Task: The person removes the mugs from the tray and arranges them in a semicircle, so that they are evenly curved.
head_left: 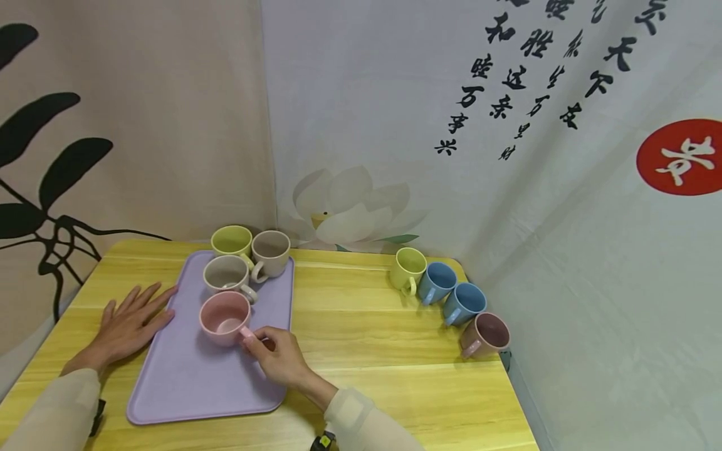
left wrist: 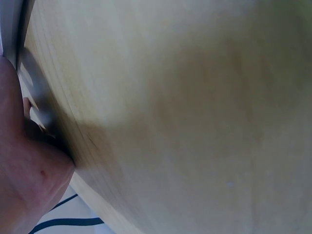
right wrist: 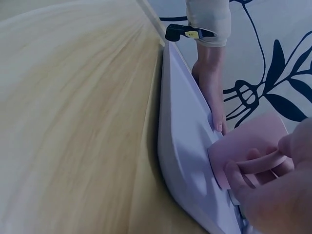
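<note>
On a yellow wooden table (head_left: 361,326) with pale grain stripes lies a lilac tray (head_left: 186,382), its long side running toward 12 o'clock. Near the tray's middle stands the pink mug (head_left: 224,318), upright, its handle pointing toward 4 o'clock. The right hand (head_left: 280,358) pinches that handle, fingers curled round it; the right wrist view shows the fingers (right wrist: 239,173) hooked through the loop. The left hand (head_left: 131,326) lies flat on the table at 9 o'clock of the mug, fingers straight and spread, their tips touching the tray's left edge.

Three more mugs stand at the tray's far end: a grey mug (head_left: 225,274) just beyond the pink one at 12 o'clock, a beige mug (head_left: 271,253) at its 1 o'clock, and a green mug (head_left: 232,242) at the far corner; whether that one sits on the tray or just past it cannot be told.

At the table's right edge, well apart from the tray, four mugs stand in a slanted row: a light green mug (head_left: 410,268), two blue mugs (head_left: 437,282) (head_left: 464,302) and a mauve mug (head_left: 487,333) nearest the corner.

Behind the table hang cloth backdrops: a tan one with black leaves (head_left: 51,163) at left, and a pale one with a white lotus (head_left: 344,207), black calligraphy (head_left: 507,75) and a red disc (head_left: 682,156) at right. The left wrist view shows only blurred tabletop and part of the palm.
</note>
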Motion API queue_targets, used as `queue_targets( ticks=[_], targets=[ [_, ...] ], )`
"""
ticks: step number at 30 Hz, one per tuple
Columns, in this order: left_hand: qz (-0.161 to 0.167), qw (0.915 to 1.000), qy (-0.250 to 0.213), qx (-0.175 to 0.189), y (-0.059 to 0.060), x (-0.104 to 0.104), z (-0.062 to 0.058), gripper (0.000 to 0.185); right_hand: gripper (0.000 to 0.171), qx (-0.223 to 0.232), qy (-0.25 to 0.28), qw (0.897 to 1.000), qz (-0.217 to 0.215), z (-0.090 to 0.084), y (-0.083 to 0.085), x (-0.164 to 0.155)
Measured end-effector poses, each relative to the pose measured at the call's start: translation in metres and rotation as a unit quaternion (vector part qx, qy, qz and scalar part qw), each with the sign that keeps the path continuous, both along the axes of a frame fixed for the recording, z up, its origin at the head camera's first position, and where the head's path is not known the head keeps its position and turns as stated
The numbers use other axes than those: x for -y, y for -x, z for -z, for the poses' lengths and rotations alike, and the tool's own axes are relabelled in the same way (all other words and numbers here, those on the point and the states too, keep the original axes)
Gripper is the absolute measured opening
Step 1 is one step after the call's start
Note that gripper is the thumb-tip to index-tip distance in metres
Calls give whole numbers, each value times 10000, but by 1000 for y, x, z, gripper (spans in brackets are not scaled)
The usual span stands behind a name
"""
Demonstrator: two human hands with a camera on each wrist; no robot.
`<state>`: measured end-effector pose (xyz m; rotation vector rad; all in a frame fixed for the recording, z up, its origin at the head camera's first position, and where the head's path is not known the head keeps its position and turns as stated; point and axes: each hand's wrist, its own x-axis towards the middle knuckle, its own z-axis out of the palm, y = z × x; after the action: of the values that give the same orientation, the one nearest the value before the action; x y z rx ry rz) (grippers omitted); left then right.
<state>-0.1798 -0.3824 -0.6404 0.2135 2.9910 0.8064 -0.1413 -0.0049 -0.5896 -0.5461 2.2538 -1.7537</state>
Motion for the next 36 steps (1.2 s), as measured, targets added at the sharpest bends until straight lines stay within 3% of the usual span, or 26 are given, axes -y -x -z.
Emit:
queue_targets(
  ticks=[6, 20, 27, 36],
  targets=[
    [-57, 9999, 73, 53, -2, 1, 0, 72, 26, -180, 17, 9998, -16, -5, -8, -11],
    [23, 10000, 30, -50, 1, 3, 2, 73, 31, 36, 583, 9979, -279, -19, -17, -47],
    [24, 9999, 93, 40, 5, 7, 7, 75, 33, 160, 552, 9983, -131, -26, -20, -62],
    [26, 9999, 120, -19, -2, 0, -8, 73, 34, 108, 567, 9983, 5, -27, -20, -82]
  ],
)
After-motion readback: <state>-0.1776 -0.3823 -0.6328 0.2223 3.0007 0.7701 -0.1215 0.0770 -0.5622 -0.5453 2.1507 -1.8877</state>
